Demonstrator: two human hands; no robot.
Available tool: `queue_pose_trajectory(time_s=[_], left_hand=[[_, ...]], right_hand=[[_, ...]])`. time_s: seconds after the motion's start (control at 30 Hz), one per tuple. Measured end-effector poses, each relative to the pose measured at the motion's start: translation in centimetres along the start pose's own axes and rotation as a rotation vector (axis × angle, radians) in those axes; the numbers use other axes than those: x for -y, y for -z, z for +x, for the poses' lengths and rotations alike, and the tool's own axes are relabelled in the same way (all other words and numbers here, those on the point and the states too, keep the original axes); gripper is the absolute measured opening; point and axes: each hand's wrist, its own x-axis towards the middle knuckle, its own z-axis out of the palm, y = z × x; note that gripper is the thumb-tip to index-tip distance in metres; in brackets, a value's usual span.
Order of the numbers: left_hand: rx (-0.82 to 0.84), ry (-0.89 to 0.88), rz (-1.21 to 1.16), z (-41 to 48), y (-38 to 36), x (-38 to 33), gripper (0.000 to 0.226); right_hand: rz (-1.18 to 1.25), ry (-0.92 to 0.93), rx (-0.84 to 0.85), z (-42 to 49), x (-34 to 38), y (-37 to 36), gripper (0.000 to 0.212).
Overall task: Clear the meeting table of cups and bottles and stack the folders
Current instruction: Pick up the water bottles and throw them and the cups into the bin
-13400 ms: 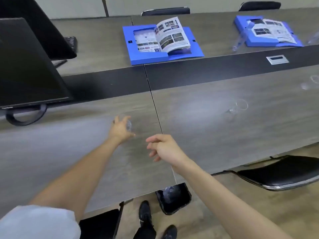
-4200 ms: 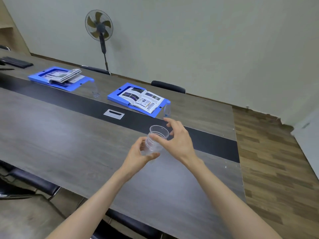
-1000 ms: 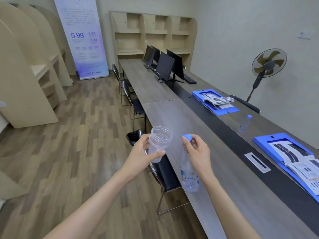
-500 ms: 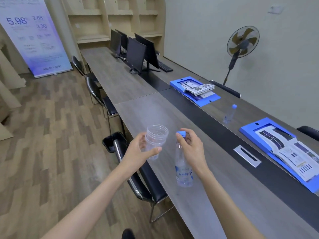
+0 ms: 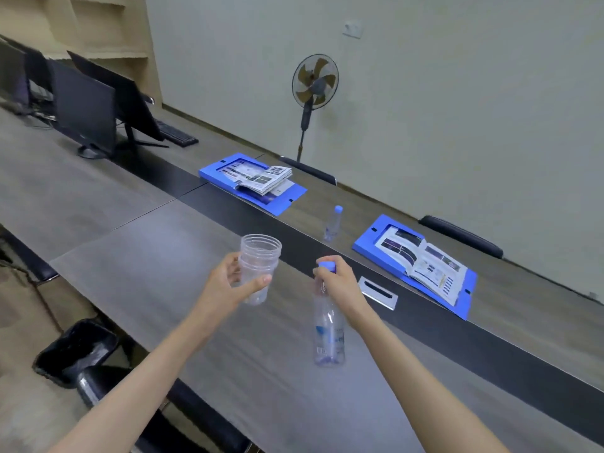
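Observation:
My left hand (image 5: 230, 286) grips a stack of clear plastic cups (image 5: 259, 260), upright above the grey meeting table (image 5: 163, 256). My right hand (image 5: 340, 282) holds a clear water bottle (image 5: 327, 331) by its blue-capped neck, and the bottle hangs over the table. A second small bottle with a blue cap (image 5: 332, 223) stands across the table's black centre strip. Two open blue folders lie on the far side, each with a booklet on it: one at the centre (image 5: 253, 181), one at the right (image 5: 421, 261).
A black waste bin (image 5: 76, 349) sits on the floor at the table's near left edge, beside black chairs (image 5: 196, 416). Monitors (image 5: 86, 109) and a keyboard (image 5: 176, 134) occupy the far left. A standing fan (image 5: 314, 85) is at the wall. A silver cable hatch (image 5: 378, 292) sits in the strip.
My view has swung right along the table towards the folders. Both hands keep the same hold on the cups and the bottle; the bin has shifted to the lower left of view.

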Motion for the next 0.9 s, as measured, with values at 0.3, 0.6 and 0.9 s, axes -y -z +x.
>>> queue_pose_trajectory(time_s=[0.3,0.6,0.9], left_hand=[[0.1,0.062,0.055,13.0,-4.6,2.3,0.062],[0.102,0.113,0.158,24.5,-9.5,4.8,0.065],[0.091,0.187,0.172,30.4,-10.9,7.9,0.053]], right_hand=[[-0.177,-0.051,-0.18,17.2,-3.0,3.3,0.046],[-0.602,0.033,-0.149,39.9,-7.0,5.5,0.071],[-0.861,-0.005,-0.043,52.2,-9.4,4.5,0.072]])
